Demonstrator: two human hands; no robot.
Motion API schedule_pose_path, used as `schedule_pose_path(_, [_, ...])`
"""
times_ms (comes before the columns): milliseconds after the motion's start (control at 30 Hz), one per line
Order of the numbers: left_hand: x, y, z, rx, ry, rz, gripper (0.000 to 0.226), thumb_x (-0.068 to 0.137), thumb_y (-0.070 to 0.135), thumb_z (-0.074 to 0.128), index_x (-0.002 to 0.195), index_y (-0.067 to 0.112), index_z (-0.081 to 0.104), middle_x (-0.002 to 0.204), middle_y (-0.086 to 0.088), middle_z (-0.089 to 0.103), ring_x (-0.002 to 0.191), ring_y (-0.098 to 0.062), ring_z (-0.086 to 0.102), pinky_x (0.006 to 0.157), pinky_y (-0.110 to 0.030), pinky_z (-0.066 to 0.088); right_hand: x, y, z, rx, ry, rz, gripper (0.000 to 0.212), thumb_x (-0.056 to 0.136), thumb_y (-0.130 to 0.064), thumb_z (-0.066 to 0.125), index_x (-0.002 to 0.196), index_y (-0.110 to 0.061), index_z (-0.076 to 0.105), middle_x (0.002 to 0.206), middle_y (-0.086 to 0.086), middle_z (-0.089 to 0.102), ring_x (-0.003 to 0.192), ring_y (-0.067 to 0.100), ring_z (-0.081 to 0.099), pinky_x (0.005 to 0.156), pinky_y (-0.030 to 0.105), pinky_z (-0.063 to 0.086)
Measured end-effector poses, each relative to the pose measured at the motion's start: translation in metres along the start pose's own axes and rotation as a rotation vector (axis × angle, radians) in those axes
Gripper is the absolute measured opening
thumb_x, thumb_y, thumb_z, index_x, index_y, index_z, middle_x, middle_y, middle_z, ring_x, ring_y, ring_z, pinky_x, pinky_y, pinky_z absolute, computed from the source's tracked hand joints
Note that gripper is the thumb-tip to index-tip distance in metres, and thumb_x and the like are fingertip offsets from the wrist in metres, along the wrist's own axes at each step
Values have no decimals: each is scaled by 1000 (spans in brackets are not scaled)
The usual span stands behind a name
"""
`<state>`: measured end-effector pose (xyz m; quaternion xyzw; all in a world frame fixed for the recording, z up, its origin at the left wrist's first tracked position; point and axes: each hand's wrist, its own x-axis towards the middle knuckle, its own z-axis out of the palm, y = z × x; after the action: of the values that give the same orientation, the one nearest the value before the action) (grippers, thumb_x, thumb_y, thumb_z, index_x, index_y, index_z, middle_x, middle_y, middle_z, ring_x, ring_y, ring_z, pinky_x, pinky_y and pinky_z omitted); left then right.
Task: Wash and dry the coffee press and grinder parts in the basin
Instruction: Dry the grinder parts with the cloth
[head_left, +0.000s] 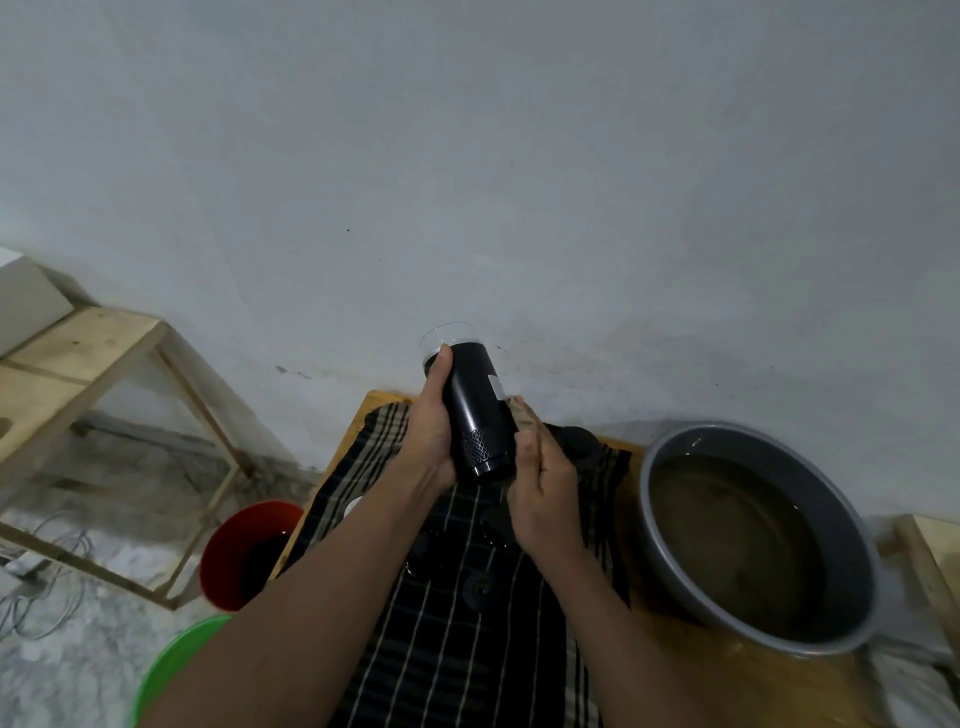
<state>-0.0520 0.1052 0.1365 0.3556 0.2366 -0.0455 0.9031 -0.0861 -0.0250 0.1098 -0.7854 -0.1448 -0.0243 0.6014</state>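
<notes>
My left hand (434, 431) grips a tall black cylinder, the grinder body (475, 410), tilted with its clear plastic end (441, 335) pointing up and away. My right hand (545, 493) presses a beige cloth (524, 413) against the cylinder's right side. Both hands are raised above a dark striped towel (467, 649) spread on the wooden table. Several small black parts (478, 587) lie on the towel below my hands. A grey basin (670, 566) full of murky brown water stands to the right.
A red bucket (218, 556) with dark liquid and a green bucket (171, 665) stand on the floor at lower left. A wooden frame (124, 338) stands further left with cables beneath it. A grey wall rises right behind the table. Another wooden edge (930, 551) is at far right.
</notes>
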Motion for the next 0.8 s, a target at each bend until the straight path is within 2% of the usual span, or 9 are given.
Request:
schedule_pose_path(100, [0,-3,-4,-37,-15,13,76,74,64,73,120,5,63,90,-14,70,76,-30,70,74,-42,60,12,-2,-12,64,76,243,49,107,-44,34,132,-14,64,127,13,68,110,21,65,100,35,50])
schedule_pose_path(200, [-5,-4,-6,-114,-57,-19,63,84,63,65,109,5,66,89,-14,69,76,-30,67,77,-42,58,33,-7,-22,331,369,568,41,108,-44,37,97,-20,68,109,10,71,94,18,66,93,37,54])
schedule_pose_path(267, [-6,-2,-10,-120,-34,-45,62,88,62,60,107,4,69,92,-16,70,79,-31,67,80,-43,56,41,-16,-30,454,474,536,43,108,-45,36,88,-22,66,95,1,70,91,17,66,86,36,56])
schedule_pose_path(333, [-6,-1,-13,-80,-39,-70,62,91,60,56,106,1,70,92,-18,71,76,-33,68,77,-42,57,46,-26,-30,362,441,326,45,108,-41,36,91,-13,68,91,-2,68,88,15,63,80,32,52])
schedule_pose_path(400, [-10,-3,-11,14,-58,-83,64,95,61,47,102,1,70,88,-17,72,70,-30,70,68,-37,59,46,-32,-20,218,189,115,34,109,-35,36,113,-20,67,113,-4,67,105,5,62,91,23,46])
schedule_pose_path(500, [-18,-7,-3,165,-147,-57,69,97,67,40,122,10,69,116,-17,72,93,-28,73,83,-39,59,48,-21,-4,98,-184,13,38,109,-41,33,145,-46,42,159,-18,34,149,-7,19,116,12,20])
schedule_pose_path(567, [-19,-4,-4,188,-156,-73,70,91,68,51,128,10,67,122,-19,69,96,-30,71,86,-42,58,50,-11,-4,154,-163,55,38,107,-50,31,143,-57,39,161,-16,33,149,0,27,120,24,25])
schedule_pose_path(667, [-21,-1,-4,198,-163,-115,74,83,69,55,120,6,70,101,-17,74,81,-28,73,71,-38,61,52,7,-10,349,-49,381,45,107,-50,34,135,-29,63,130,-2,69,121,15,65,105,40,50])
schedule_pose_path(800, [-22,5,0,177,-159,-120,65,93,65,50,107,5,71,89,-15,72,72,-27,70,67,-35,61,59,12,-23,687,285,609,55,105,-54,36,128,-14,66,116,13,74,110,29,70,93,45,57])
